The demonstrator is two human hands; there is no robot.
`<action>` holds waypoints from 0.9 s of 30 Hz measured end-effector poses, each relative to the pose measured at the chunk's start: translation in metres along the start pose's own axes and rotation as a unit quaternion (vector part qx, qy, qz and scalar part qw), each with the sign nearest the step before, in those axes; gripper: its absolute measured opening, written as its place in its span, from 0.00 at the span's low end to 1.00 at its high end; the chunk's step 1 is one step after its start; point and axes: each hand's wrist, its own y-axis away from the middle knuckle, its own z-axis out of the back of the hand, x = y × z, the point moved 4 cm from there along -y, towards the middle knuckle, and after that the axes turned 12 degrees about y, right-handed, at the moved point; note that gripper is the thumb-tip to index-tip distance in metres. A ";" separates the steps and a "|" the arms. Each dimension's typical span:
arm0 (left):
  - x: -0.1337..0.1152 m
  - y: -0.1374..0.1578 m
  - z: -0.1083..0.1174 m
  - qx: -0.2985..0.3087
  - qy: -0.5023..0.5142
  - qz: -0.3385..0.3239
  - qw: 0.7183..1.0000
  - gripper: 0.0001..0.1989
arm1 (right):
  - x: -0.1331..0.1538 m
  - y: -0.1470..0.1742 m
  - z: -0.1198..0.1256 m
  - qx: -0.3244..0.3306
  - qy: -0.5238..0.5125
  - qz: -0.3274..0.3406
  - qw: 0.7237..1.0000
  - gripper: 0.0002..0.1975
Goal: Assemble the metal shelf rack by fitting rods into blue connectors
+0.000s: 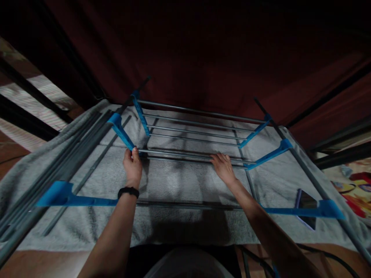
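A grey towel [174, 185] covers the surface beneath both hands; a dark red curtain [203, 58] hangs in the dim room beyond them. A rack [191, 131] of grey metal rods joined by blue plastic brackets stands over the towel, its rods running crosswise ahead of and between the hands. The left hand [132, 166], with a black wristband [128, 191] on its wrist, is closed around the end of a rod pair [176, 154] where that meets a blue bracket [123, 133]. The right hand [223, 168] lies open, fingers spread and flat on the same rod pair further along. A phone [306, 208] rests on the towel, to the right of the right forearm.
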 end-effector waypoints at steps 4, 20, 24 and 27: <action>-0.001 0.005 0.001 -0.010 0.012 0.012 1.000 0.14 | 0.000 0.001 -0.001 -0.014 -0.007 0.002 1.000 0.16; -0.005 0.006 0.001 -0.005 0.034 0.038 0.999 0.10 | -0.001 0.012 0.010 -0.059 -0.099 -0.013 0.993 0.21; -0.018 0.001 0.002 0.000 0.119 0.001 0.993 0.23 | -0.034 0.048 0.017 -0.173 -0.176 -0.160 0.956 0.21; -0.040 -0.007 0.003 -0.030 0.142 -0.028 0.989 0.30 | -0.083 0.084 0.013 -0.246 -0.232 -0.325 0.883 0.21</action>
